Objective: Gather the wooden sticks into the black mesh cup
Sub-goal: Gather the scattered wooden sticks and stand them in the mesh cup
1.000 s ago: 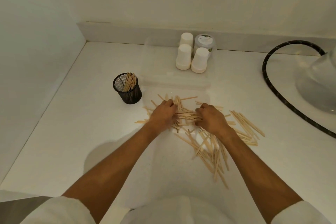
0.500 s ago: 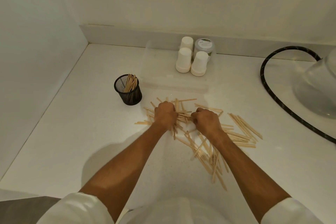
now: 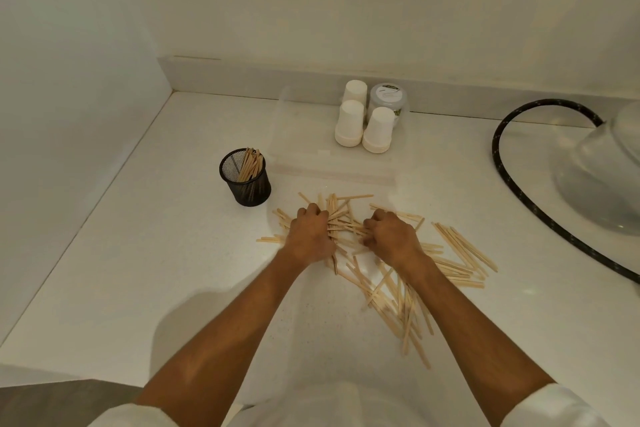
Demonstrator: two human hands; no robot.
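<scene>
Both hands — left hand (image 3: 309, 234), right hand (image 3: 392, 236) — curl around wooden sticks (image 3: 388, 282) mid-bench. The black mesh cup (image 3: 246, 177) stands toward the bench's far-left corner — partly filled.

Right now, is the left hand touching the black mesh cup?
Apart. The head view shows bare white counter between the left hand, which rests on the loose wooden sticks, and the black mesh cup farther left.
</scene>
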